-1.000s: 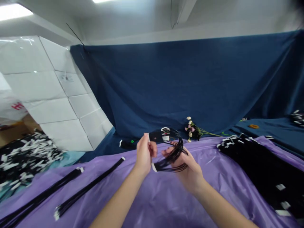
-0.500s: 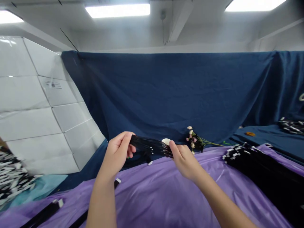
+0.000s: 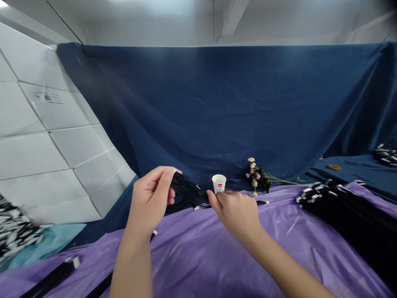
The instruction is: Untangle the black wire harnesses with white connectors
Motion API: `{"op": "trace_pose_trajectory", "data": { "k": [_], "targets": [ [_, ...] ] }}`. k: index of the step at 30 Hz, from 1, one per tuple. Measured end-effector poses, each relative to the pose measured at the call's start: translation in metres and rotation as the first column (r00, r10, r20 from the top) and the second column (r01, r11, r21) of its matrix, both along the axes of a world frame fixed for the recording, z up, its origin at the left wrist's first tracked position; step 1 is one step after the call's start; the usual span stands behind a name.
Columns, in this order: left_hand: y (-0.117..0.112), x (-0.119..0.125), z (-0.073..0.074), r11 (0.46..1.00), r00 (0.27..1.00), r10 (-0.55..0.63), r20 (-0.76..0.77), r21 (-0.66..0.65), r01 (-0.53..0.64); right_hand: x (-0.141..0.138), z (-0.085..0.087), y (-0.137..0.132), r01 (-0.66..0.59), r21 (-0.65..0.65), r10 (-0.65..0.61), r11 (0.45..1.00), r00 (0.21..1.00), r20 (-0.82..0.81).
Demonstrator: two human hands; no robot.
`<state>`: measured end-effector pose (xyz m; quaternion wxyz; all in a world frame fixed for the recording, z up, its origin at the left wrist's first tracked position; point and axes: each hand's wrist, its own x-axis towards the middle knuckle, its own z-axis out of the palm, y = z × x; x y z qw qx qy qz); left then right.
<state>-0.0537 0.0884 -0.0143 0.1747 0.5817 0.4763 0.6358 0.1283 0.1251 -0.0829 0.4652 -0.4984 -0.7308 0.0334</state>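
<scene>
Left hand (image 3: 151, 198) pinches one end of a bundle of thin black flexible strands (image 3: 188, 190), thumb and fingertips clenched on it. Right hand (image 3: 237, 213) grips the other end, fingers curled around it. The bundle spans the gap between both sets of fingers, held up above a purple glossy plastic sheet (image 3: 201, 256).

It looks light and limp, and the strands probably splay or slide loose. It is best pinched tight near the ends.

A small white paper cup (image 3: 218, 183) stands just beyond the right fingers, with a sprig of artificial flowers (image 3: 257, 176) further right. A pile of black strips with white tags (image 3: 338, 205) lies well right of the fingers, and more black strip bundles (image 3: 51, 278) lie low left. A dark blue cloth backdrop (image 3: 217, 103) hangs behind. Nothing blocks the hands.
</scene>
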Motion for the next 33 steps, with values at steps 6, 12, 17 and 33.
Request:
{"op": "trace_pose_trajectory", "data": {
  "k": [6, 12, 17, 33],
  "targets": [
    [0.010, 0.018, -0.005, 0.859, 0.831, -0.511, 0.220, 0.100, 0.502, 0.012, 0.007, -0.001, -0.116, -0.099, 0.087, 0.988, 0.963, -0.256],
    [0.010, 0.055, -0.007, 0.838, 0.649, -0.481, 0.590, 0.092, 0.537, 0.006, 0.010, -0.008, -0.583, -0.303, 0.460, 0.754, 0.798, -0.390],
    [0.007, 0.035, 0.003, 0.771, 0.398, -0.562, 0.724, 0.286, 0.569, 0.018, 0.010, 0.007, -0.864, -0.384, 0.706, 0.326, 0.493, -0.508],
    [0.000, 0.000, 0.014, 0.899, 0.532, -0.436, 0.726, 0.327, 0.290, 0.038, 0.015, 0.015, -0.831, -0.494, 0.779, 0.254, 0.479, -0.405]
  ]
}}
